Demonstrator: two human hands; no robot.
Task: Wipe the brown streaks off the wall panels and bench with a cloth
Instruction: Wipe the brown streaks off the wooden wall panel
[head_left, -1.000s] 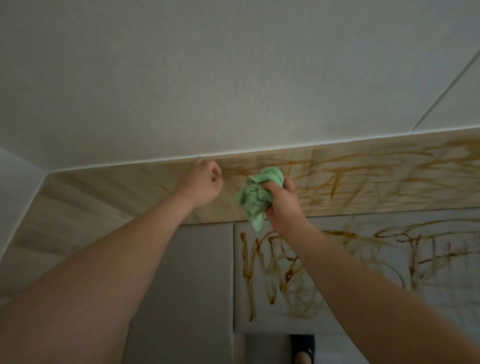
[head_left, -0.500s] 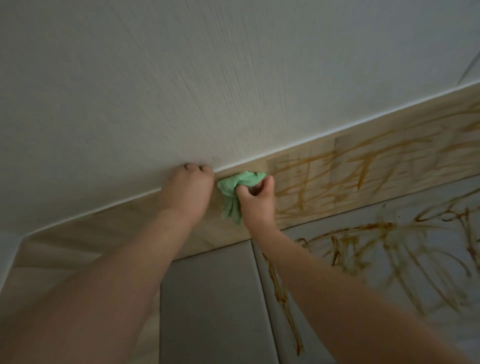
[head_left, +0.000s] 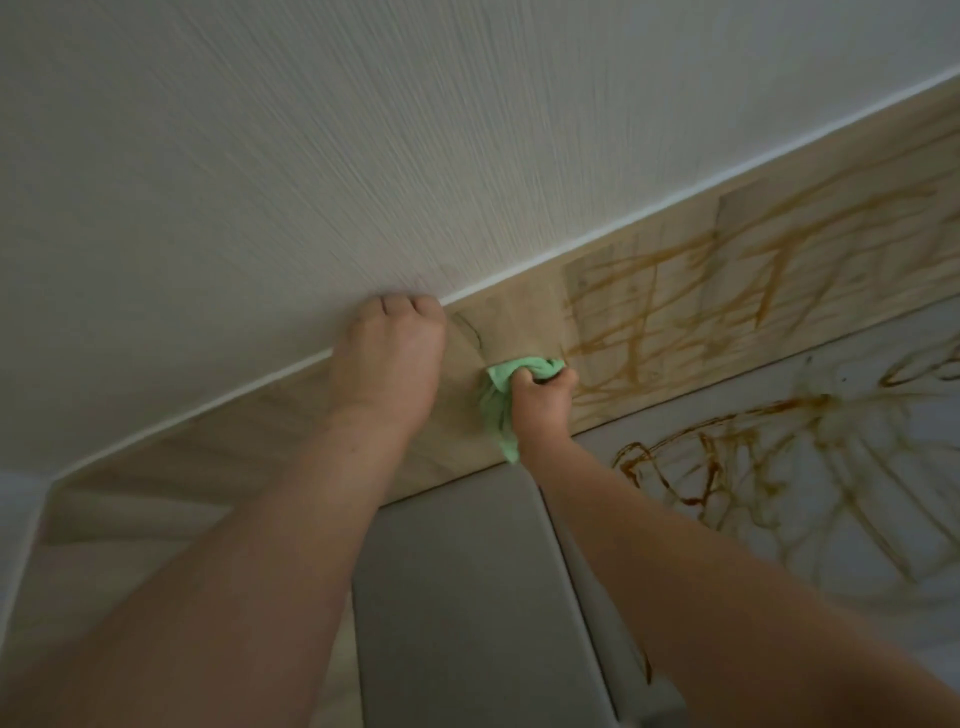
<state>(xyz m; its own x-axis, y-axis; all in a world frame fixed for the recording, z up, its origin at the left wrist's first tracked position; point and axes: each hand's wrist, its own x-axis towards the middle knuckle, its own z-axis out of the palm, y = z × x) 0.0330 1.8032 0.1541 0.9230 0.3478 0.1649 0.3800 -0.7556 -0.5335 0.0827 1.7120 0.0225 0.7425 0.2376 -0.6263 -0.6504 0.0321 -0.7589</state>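
Pale, finely ribbed wall (head_left: 260, 156) across the upper frame, meeting a wood-grain panel (head_left: 156, 467) along a white edge that climbs from lower left to upper right. Scrawled over that panel's right stretch, brown streaks (head_left: 675, 312); left of them, bare grain with one faint dark arc. Below, a clean grey padded panel (head_left: 457, 571) at lower centre, and at lower right a paler padded panel (head_left: 831, 597) looped with more brown scribble.

Right grip (head_left: 543, 405) at frame centre, fingers curled tight round a bunched green cloth (head_left: 498, 415), pressing it to the wood-grain panel at the left end of the streaks. Cloth bulging out above the knuckles, its tail hanging down the left side of the wrist to the panel's lower edge.

Left grip (head_left: 389, 358) just left of it, apart from the cloth, fingers folded in, knuckles against the join of wall and panel, holding nothing. Both forearms bare, reaching up from the bottom of the frame.
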